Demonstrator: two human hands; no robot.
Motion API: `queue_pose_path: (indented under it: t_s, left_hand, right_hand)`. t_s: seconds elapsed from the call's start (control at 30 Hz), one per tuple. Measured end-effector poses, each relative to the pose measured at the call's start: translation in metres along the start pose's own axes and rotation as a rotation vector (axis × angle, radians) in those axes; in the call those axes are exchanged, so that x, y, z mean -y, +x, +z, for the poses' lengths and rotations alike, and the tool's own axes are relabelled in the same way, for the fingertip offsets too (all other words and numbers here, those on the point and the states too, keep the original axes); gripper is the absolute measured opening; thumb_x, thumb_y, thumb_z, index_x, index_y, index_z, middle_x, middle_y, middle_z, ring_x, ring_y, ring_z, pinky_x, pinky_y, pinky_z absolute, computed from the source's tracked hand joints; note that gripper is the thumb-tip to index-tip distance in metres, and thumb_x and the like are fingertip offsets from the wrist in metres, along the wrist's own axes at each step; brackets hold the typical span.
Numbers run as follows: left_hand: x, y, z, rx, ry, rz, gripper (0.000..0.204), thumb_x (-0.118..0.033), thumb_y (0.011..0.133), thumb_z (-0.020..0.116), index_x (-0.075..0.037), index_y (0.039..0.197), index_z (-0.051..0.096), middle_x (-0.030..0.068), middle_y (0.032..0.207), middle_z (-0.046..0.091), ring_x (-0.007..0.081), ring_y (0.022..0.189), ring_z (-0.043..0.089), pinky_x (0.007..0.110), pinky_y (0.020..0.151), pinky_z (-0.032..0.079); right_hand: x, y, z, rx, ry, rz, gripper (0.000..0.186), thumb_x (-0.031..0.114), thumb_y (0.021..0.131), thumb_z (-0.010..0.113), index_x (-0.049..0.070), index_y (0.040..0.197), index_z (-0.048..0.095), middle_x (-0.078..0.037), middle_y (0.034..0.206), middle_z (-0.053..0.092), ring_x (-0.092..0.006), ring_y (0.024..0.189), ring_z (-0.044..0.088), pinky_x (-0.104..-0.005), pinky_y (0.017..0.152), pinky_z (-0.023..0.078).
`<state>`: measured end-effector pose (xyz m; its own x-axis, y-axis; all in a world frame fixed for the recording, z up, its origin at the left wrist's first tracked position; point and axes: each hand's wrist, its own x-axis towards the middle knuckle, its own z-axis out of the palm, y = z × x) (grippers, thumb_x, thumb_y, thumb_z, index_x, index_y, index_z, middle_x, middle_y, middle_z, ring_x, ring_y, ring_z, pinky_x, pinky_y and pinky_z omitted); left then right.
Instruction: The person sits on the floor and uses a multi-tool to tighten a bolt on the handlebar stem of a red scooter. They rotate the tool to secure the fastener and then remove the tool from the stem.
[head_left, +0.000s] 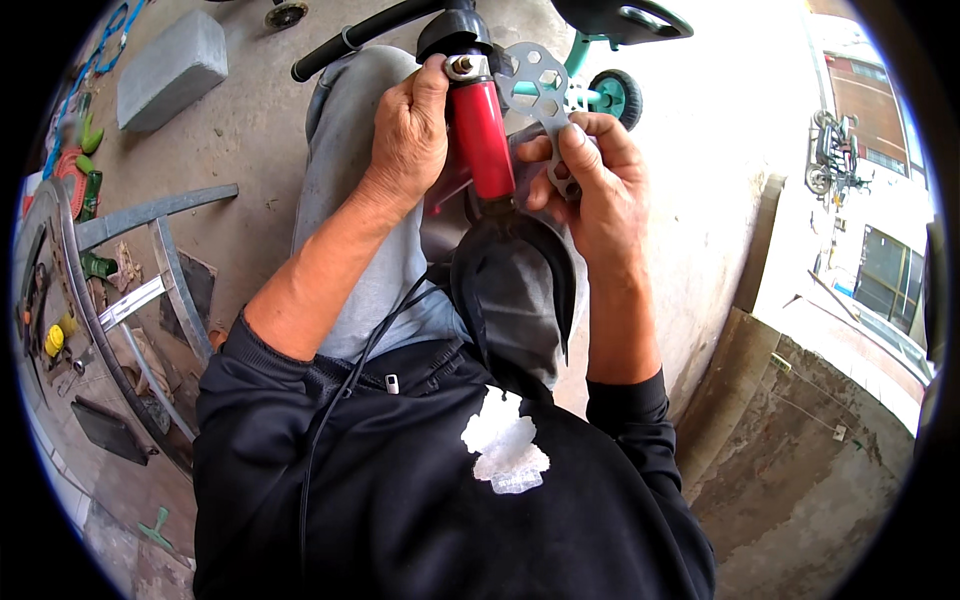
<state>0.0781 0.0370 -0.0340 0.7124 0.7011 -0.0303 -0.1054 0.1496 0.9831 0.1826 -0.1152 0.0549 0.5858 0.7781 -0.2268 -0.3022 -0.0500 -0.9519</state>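
Note:
A small bike's red head tube [485, 150] stands between my knees, with a black fork [510, 245] below it and a silver clamp with a bolt [466, 68] at its top. My left hand [410, 135] is closed at the tube's left side, thumb at the clamp. My right hand [595, 185] grips a flat grey multi-hole spanner [530, 75], whose wide head lies beside the clamp; whether it touches the bolt I cannot tell. Above are a black handlebar [340, 50] and a black seat [625, 15].
A grey block [172, 75] lies at upper left. Bent metal frames [165, 250] and scattered tools, with a yellow item [55, 338], lie along the left. A teal-hubbed wheel [617, 98] is beyond my right hand. A low concrete wall [830, 460] and a parked two-wheeler [835, 150] are at right.

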Motion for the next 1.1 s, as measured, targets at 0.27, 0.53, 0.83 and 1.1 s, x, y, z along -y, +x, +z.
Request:
queue_pose_path:
  t_s: [0.27,0.53,0.83,1.1]
  left_hand:
    - [0.001,0.000,0.005,-0.139,0.137,0.167,0.056,-0.045,0.107,0.038,0.001,0.093,0.067,0.0067,0.068,0.062,0.0151,0.065,0.058,0.032,0.066,0.049]
    - [0.002,-0.002,0.006,-0.166,0.157,0.205,0.062,-0.050,0.106,0.038,0.005,0.096,0.064,0.0110,0.074,0.064,0.0172,0.071,0.059,0.033,0.072,0.050]
    - [0.003,-0.001,0.006,-0.171,0.169,0.227,0.064,-0.053,0.105,0.038,0.006,0.099,0.063,0.0122,0.076,0.065,0.0185,0.073,0.060,0.033,0.074,0.050]
    - [0.009,0.000,0.005,-0.194,0.269,0.326,0.057,-0.048,0.107,0.036,0.003,0.106,0.062,0.0176,0.085,0.068,0.0300,0.080,0.068,0.037,0.077,0.052]
  right_hand:
    - [-0.011,-0.009,0.023,-0.218,-1.077,-0.688,0.024,0.005,0.092,0.068,0.009,0.115,0.073,-0.008,0.102,0.066,-0.0167,0.089,0.064,-0.0279,0.074,0.052]
    - [-0.019,-0.007,0.031,-0.290,-1.241,-0.795,0.025,0.008,0.088,0.071,0.009,0.113,0.074,-0.010,0.099,0.066,-0.0229,0.092,0.063,-0.0346,0.078,0.051]
    - [-0.022,-0.004,0.034,-0.268,-1.211,-0.753,0.031,0.006,0.086,0.070,0.009,0.117,0.072,-0.010,0.101,0.065,-0.0241,0.091,0.061,-0.0357,0.077,0.050]
    - [-0.037,-0.008,0.046,-0.297,-1.161,-0.720,0.037,0.003,0.082,0.071,0.009,0.119,0.070,-0.010,0.099,0.063,-0.0271,0.086,0.059,-0.0375,0.073,0.050]
